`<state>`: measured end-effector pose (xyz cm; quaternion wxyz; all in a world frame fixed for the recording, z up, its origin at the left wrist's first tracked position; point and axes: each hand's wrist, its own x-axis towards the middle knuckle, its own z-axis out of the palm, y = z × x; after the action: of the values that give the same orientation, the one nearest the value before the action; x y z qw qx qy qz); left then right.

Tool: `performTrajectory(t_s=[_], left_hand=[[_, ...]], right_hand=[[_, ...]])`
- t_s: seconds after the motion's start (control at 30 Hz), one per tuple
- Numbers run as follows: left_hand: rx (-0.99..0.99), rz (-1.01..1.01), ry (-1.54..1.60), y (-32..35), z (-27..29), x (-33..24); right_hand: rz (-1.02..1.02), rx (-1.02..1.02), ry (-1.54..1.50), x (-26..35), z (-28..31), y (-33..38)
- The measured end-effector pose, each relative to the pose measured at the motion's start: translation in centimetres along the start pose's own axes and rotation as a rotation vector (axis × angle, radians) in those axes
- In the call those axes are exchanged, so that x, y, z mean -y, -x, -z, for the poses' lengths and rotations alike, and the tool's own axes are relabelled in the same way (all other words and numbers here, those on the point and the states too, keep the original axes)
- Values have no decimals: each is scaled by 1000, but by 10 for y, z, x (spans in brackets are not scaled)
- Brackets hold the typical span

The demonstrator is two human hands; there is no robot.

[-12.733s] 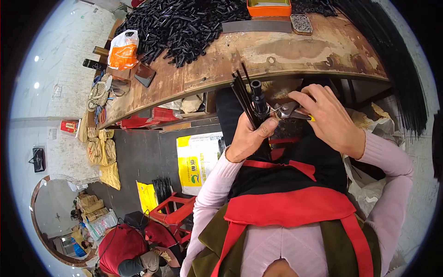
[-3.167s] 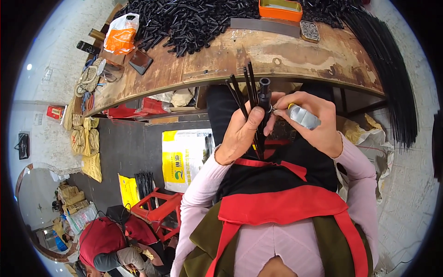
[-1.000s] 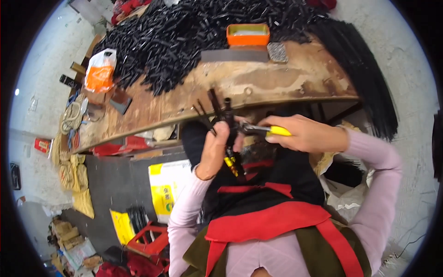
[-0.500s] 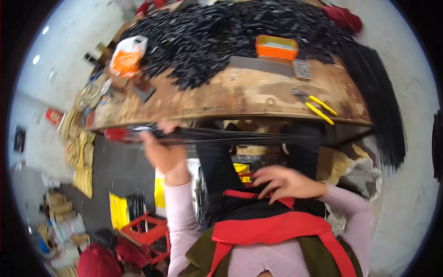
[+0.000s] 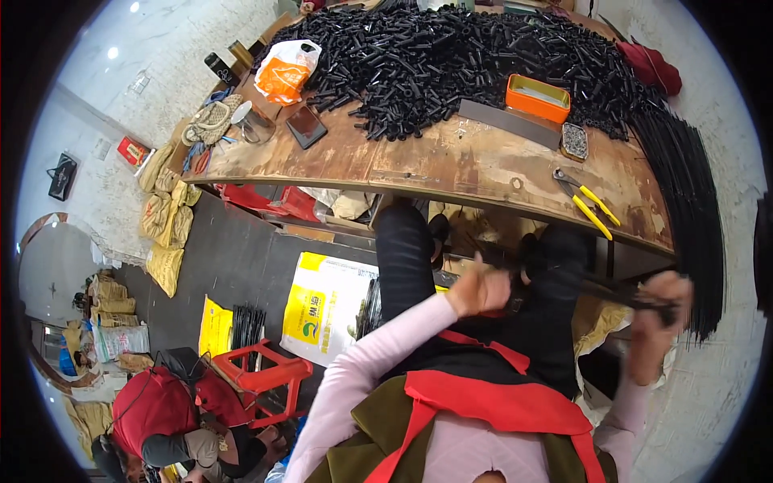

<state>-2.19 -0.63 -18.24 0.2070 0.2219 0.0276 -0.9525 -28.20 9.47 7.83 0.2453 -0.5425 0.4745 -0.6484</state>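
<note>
My right hand (image 5: 662,310), smeared by motion, is closed round one end of a bundle of thin black rods (image 5: 612,291). From there the bundle runs left over my black trousers, where its far end is lost against the dark cloth. Across my lap, my left hand (image 5: 481,290) has its thumb raised apart from its fingers. A small black piece (image 5: 515,303) shows beside those fingertips; whether they touch it I cannot tell. More long black rods (image 5: 694,217) hang over the right edge of the wooden table (image 5: 451,165).
Short black tubes (image 5: 427,60) are heaped on the table. Yellow-handled pliers (image 5: 596,211), an orange box (image 5: 538,98), a grey bar (image 5: 509,125) and a phone (image 5: 307,127) lie before them. A red stool (image 5: 266,372) and another person (image 5: 201,451) are at the lower left.
My left hand has moved right and down from the table's left front to my lap. My right hand has gone right and closed on the rods. The view has shifted.
</note>
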Motion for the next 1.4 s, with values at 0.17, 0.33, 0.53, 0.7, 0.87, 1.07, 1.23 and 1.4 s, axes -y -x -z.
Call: performTrajectory(t_s=[0.17,0.33,0.53,0.7,0.87,1.07,1.23,1.4], left_hand=[[-254,-539,-813,41,-43,15],[-137,-872,-952,80,-124,10],[-199,-965,-1055,85,-140,14],[-174,-869,-1043,101,-153,3],[-58,-736,-997,113,-155,-13],[-39,-888,-939,109,-166,-3],[116,-771,-900,112,-164,-18],[281,-624,-861,109,-161,-35]], right_hand=[[-407,498,169,-59,-101,38],[-582,566,-152,-70,-120,5],[-623,512,-199,-69,-111,-13],[-636,614,-365,-76,-111,-17],[-627,605,-415,-66,-118,-12],[-548,372,-505,-55,-124,2],[-589,517,-612,-59,-120,-7],[-610,741,-795,-70,-123,-24]])
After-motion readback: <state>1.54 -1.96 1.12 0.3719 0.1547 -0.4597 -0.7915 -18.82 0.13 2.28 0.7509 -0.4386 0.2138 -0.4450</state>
